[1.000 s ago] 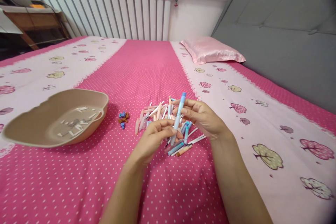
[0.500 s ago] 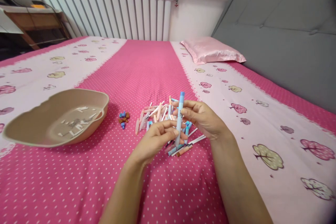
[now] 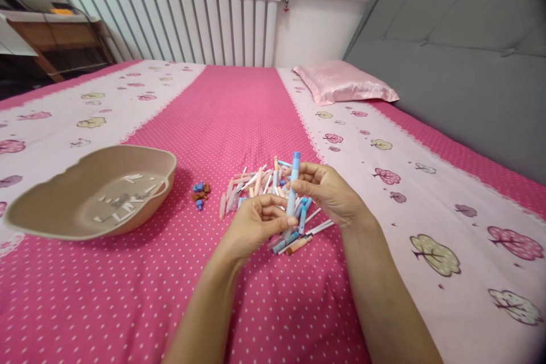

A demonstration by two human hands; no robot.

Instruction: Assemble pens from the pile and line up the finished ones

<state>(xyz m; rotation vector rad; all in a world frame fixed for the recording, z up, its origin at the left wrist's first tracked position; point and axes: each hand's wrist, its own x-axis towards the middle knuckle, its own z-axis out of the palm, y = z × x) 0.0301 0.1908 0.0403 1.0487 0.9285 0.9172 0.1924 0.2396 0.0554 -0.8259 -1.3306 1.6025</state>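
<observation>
**A:** Entry, frame centre. What is each hand on?

**B:** Both are on one light-blue pen [image 3: 294,181], standing almost upright just right of centre. The left hand [image 3: 255,223] pinches its lower part between thumb and fingertips, grip closed on the barrel. The right hand [image 3: 329,192] has its grip closed on the upper part. The pen's top end sticks out above the right fingers.

**A:** Position relative to the rest?

**B:** It is held directly over the pile of pens [image 3: 252,182], loose pink, white and blue pieces lying on the bed [image 3: 239,119]. The pen's lower tip is hidden behind the left fingers, so I cannot tell whether it touches the pile.

**A:** Surroundings?

**B:** A small cluster of blue and brown caps [image 3: 200,192] sits just left of the pile, apart from it. A beige bowl [image 3: 46,205] is at the left edge, with white sticks in its bottom. A pink pillow [image 3: 345,82] is right of centre in the upper frame, beside the grey headboard [image 3: 447,68]. A white radiator [image 3: 170,23] runs across the top.
</observation>
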